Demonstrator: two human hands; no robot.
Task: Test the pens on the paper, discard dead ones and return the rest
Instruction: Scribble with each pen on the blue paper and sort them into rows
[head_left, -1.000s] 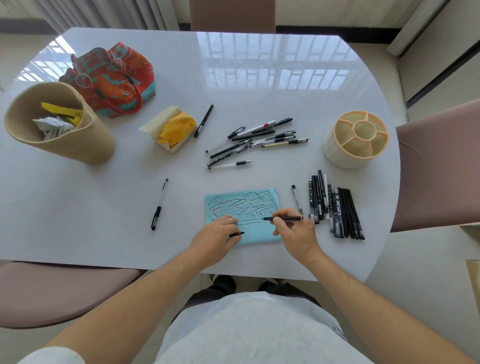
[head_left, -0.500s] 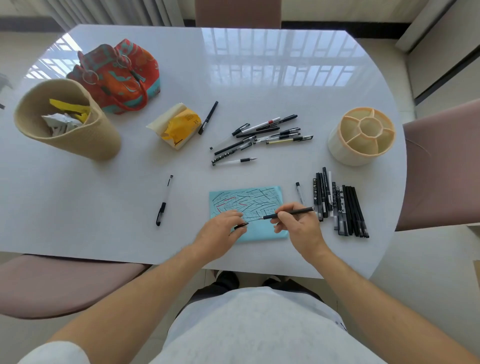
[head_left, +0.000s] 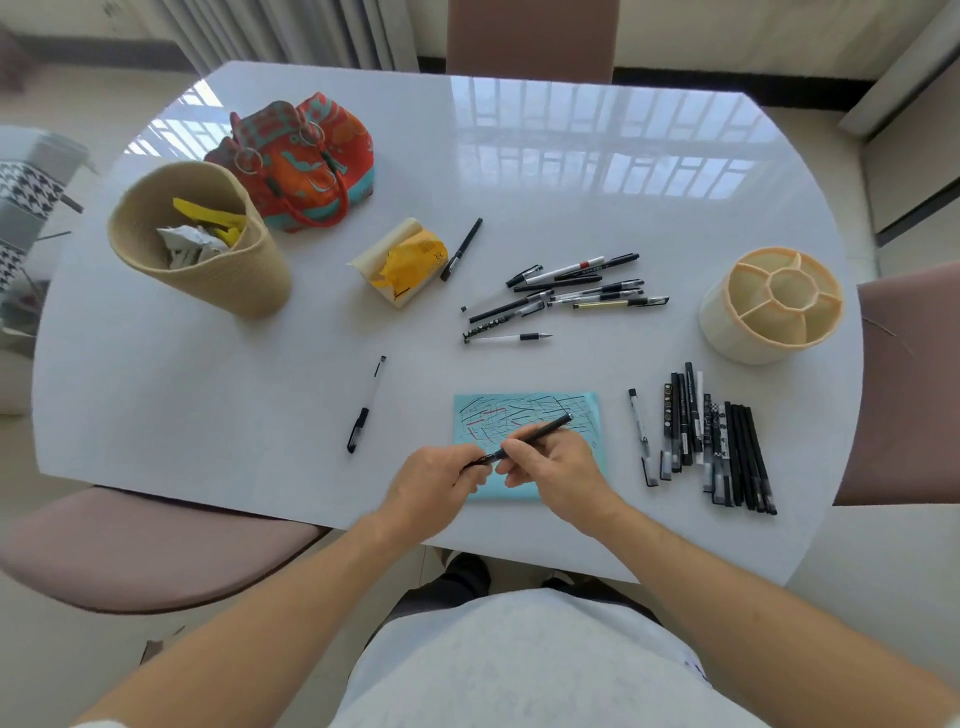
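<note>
Held a black pen (head_left: 535, 435) over the blue paper (head_left: 582, 410), long axis slanting from lower left up to upper right. Pinched by right hand (head_left: 556, 467) at mid-barrel; gripped at its lower-left end (cap, probably) by curled left hand (head_left: 436, 483). Lay scribbled with black and red strokes near the table (head_left: 519, 182) edge. Bore no legible writing.

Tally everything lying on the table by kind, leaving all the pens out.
Woven basket: 1
Divided pen holder: 1
Patterned bag: 1
Yellow packet: 1
Blue paper: 1
Total: 5
</note>
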